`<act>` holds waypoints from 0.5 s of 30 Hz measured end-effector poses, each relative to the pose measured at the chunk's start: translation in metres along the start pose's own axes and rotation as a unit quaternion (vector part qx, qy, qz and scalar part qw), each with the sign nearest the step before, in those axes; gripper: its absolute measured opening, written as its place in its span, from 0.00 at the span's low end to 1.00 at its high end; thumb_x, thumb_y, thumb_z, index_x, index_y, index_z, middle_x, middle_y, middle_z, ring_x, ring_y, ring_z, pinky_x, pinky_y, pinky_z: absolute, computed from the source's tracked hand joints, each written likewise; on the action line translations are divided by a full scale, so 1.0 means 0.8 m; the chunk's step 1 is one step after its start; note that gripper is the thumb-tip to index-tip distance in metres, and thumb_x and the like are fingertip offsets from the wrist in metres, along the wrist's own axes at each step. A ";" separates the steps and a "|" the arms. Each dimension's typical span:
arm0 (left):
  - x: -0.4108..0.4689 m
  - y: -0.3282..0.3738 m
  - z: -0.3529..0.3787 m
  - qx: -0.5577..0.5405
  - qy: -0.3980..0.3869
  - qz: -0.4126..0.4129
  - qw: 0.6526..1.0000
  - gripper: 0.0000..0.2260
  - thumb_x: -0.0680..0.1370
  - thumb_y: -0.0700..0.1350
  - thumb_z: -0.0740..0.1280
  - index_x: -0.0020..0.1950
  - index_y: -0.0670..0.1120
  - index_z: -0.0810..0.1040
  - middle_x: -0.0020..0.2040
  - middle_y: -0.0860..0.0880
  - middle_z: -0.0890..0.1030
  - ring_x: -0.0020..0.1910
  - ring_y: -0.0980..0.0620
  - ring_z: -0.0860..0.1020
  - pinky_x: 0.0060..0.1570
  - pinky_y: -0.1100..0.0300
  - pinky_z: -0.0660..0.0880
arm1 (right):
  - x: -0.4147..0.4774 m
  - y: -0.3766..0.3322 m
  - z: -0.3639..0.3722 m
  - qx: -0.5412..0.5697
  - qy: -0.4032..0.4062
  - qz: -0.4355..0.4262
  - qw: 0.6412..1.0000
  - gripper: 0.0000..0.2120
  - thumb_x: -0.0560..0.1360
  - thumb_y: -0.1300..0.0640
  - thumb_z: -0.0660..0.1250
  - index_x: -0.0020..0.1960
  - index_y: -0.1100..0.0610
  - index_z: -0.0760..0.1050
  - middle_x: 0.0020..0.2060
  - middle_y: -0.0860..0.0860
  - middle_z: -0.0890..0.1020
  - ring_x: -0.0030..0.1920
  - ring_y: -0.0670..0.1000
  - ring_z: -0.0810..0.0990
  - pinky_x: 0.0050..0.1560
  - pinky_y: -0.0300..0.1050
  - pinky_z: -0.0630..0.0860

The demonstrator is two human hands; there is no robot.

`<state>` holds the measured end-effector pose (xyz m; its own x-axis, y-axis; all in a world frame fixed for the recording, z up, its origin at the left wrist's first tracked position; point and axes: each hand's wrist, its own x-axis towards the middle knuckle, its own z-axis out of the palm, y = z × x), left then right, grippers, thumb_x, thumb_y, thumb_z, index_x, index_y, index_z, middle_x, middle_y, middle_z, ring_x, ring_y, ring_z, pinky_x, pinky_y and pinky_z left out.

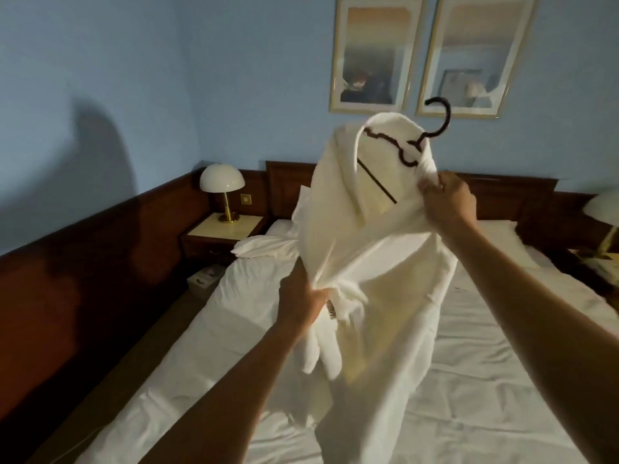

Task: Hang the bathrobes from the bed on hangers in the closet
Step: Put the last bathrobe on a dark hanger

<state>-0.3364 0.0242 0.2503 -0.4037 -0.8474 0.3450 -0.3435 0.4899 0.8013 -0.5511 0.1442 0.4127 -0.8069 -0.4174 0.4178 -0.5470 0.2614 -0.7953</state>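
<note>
**Bathrobe held up over the bed, partly on its hanger**

The white bathrobe point(385, 262) hangs in the centre of the frame, lifted above the bed point(485, 380), with its lower part trailing onto the sheet. A dark hanger point(398, 149) sits tilted in its collar at upper centre. The hook points up and right, and one shoulder is tucked inside the cloth.

The right hand point(449, 202), right of centre, has its grip clamped on robe fabric at the hanger's lower end, knuckles toward the camera. The left hand point(301, 299), lower and left of centre, has its grip closed on a bunched fold of the robe. Both bare forearms reach in from the bottom edge.

A domed lamp point(222, 182) stands at middle left, and two framed pictures point(375, 51) hang at upper right.
</note>
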 end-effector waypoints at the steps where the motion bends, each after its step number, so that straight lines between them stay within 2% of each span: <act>1: -0.003 -0.008 -0.022 0.003 0.036 0.005 0.999 0.31 0.70 0.46 0.80 0.70 0.49 0.72 0.50 0.57 0.79 0.48 0.53 0.82 0.39 0.77 0.72 | -0.010 0.011 0.016 -0.020 -0.021 -0.006 1.000 0.08 0.81 0.50 0.62 0.48 0.55 0.74 0.45 0.55 0.78 0.48 0.58 0.75 0.46 0.46 0.65; 2: -0.007 -0.014 -0.047 -0.008 0.069 0.000 0.998 0.35 0.70 0.49 0.80 0.73 0.51 0.69 0.52 0.60 0.78 0.48 0.58 0.80 0.39 0.80 0.70 | -0.020 0.019 0.034 -0.038 -0.046 -0.015 0.998 0.08 0.81 0.51 0.62 0.47 0.55 0.73 0.45 0.56 0.78 0.48 0.59 0.75 0.46 0.47 0.65; 4: -0.016 -0.023 -0.104 -0.030 0.114 0.018 0.993 0.37 0.70 0.53 0.81 0.75 0.51 0.67 0.56 0.60 0.79 0.50 0.63 0.79 0.42 0.78 0.73 | -0.044 0.022 0.076 -0.055 -0.099 -0.029 0.993 0.08 0.81 0.52 0.63 0.48 0.56 0.74 0.46 0.60 0.80 0.50 0.62 0.78 0.45 0.48 0.66; 7: -0.037 -0.036 -0.197 0.040 0.177 0.078 0.980 0.30 0.71 0.42 0.79 0.71 0.44 0.75 0.59 0.49 0.82 0.56 0.53 0.81 0.55 0.67 0.77 | -0.091 -0.007 0.139 -0.041 -0.163 -0.068 0.983 0.09 0.82 0.53 0.63 0.51 0.58 0.75 0.48 0.61 0.81 0.51 0.65 0.79 0.44 0.47 0.65; 8: -0.047 -0.036 -0.230 0.063 0.201 0.087 0.974 0.27 0.70 0.38 0.77 0.68 0.42 0.78 0.58 0.48 0.83 0.56 0.51 0.81 0.58 0.60 0.78 | -0.109 -0.024 0.159 -0.031 -0.183 -0.087 0.979 0.09 0.83 0.53 0.62 0.52 0.58 0.75 0.47 0.60 0.81 0.51 0.64 0.79 0.45 0.47 0.65; 9: -0.058 -0.038 -0.262 0.077 0.224 0.092 0.967 0.24 0.69 0.37 0.74 0.65 0.41 0.79 0.57 0.48 0.83 0.55 0.51 0.81 0.59 0.59 0.77 | -0.127 -0.047 0.177 -0.019 -0.204 -0.105 0.973 0.08 0.83 0.53 0.62 0.52 0.58 0.76 0.46 0.58 0.81 0.50 0.63 0.78 0.45 0.47 0.65; 12: -0.104 -0.042 -0.367 0.116 0.293 0.125 0.941 0.21 0.67 0.34 0.69 0.61 0.39 0.82 0.54 0.52 0.81 0.53 0.57 0.78 0.58 0.75 0.70 | -0.189 -0.131 0.226 0.026 -0.253 -0.169 0.952 0.09 0.83 0.53 0.62 0.54 0.58 0.75 0.45 0.54 0.79 0.47 0.59 0.77 0.46 0.46 0.67; 15: -0.164 -0.046 -0.481 0.189 0.343 0.072 0.917 0.23 0.67 0.37 0.66 0.62 0.44 0.82 0.54 0.49 0.84 0.54 0.51 0.80 0.55 0.74 0.68 | -0.268 -0.224 0.273 0.078 -0.295 -0.235 0.923 0.10 0.83 0.51 0.63 0.54 0.58 0.75 0.43 0.51 0.80 0.45 0.56 0.77 0.46 0.47 0.69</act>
<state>0.0557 0.0383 0.3633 0.1152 -0.6343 0.7645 -0.6508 0.5332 0.5405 -0.2316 -0.0036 0.3695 -0.2011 -0.8660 0.4578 -0.7296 -0.1794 -0.6599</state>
